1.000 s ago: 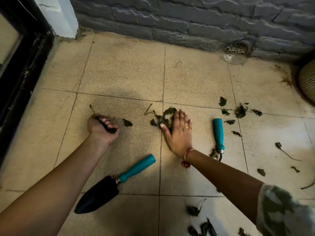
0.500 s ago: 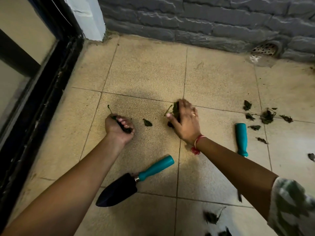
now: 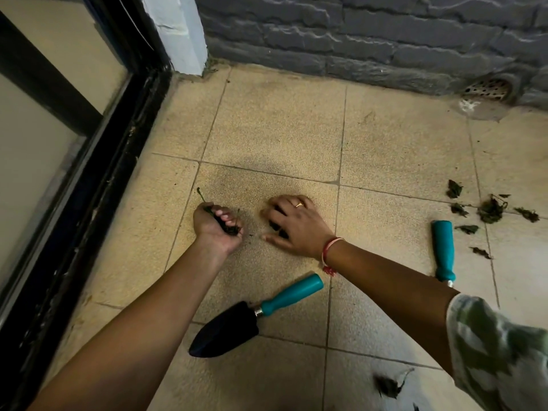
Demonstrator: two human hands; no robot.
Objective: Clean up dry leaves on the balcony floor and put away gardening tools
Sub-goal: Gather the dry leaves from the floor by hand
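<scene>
My left hand (image 3: 218, 225) is a fist on the tiled floor and grips a bunch of dry leaves (image 3: 229, 228), with a stem sticking out at its top. Just to its right, my right hand (image 3: 296, 225) is cupped over a small dark clump of leaves (image 3: 277, 227), fingers curled round it. A black trowel with a teal handle (image 3: 258, 312) lies on the floor below both hands. A second teal-handled tool (image 3: 444, 253) lies to the right, its head hidden behind my right forearm. More dry leaves (image 3: 489, 209) are scattered at the far right.
A black door frame (image 3: 89, 188) runs along the left side. The grey stone wall (image 3: 355, 40) closes the back, with a floor drain (image 3: 487, 89) at its foot on the right. One leaf (image 3: 388, 385) lies near the bottom edge.
My right hand has swept the leaf pile left across the tile joint towards my left hand and curled over it. The left fist has stayed put. The view has shifted left.
</scene>
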